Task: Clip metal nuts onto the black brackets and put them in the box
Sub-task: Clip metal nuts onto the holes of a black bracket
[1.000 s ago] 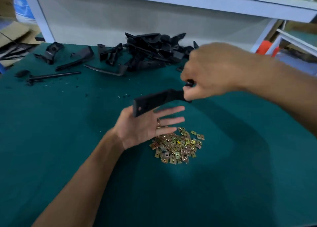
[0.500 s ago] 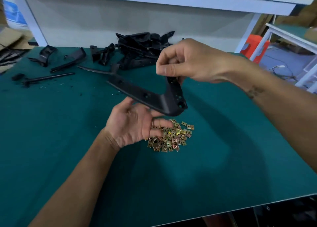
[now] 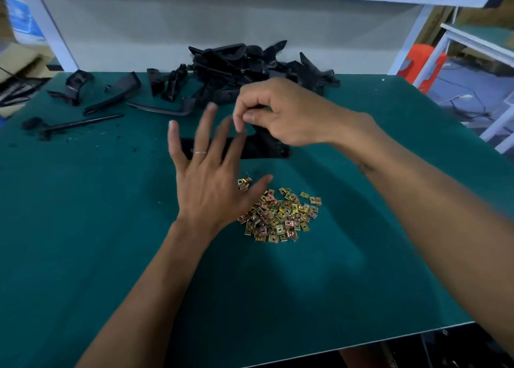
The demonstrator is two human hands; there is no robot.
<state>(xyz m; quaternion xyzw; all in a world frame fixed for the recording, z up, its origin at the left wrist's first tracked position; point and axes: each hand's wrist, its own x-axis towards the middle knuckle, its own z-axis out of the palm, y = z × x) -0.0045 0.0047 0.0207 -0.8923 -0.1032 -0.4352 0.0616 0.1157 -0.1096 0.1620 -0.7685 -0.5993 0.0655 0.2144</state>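
Step in hand: you are positioning one bracket (image 3: pixel 258 147) for its nut; no nut is clipped to it that I can see, and no box is in view. Your right hand (image 3: pixel 286 111) pinches the bracket's upright end between thumb and fingertips, holding it above the mat (image 3: pixel 83 242), between the bracket pile (image 3: pixel 250 67) and the nuts (image 3: pixel 281 214). Your left hand (image 3: pixel 208 178) is spread flat, fingers straight, back to the camera, in front of the bracket's long arm; whether it touches the bracket I cannot tell.

Next move, in my judgement: the left hand must close on the long arm and steady it, so that a nut can be picked from the heap just beside your thumb.

Against half a second ago: the left hand has turned from palm-up to palm-down, and the bracket now lies level, not slanted.
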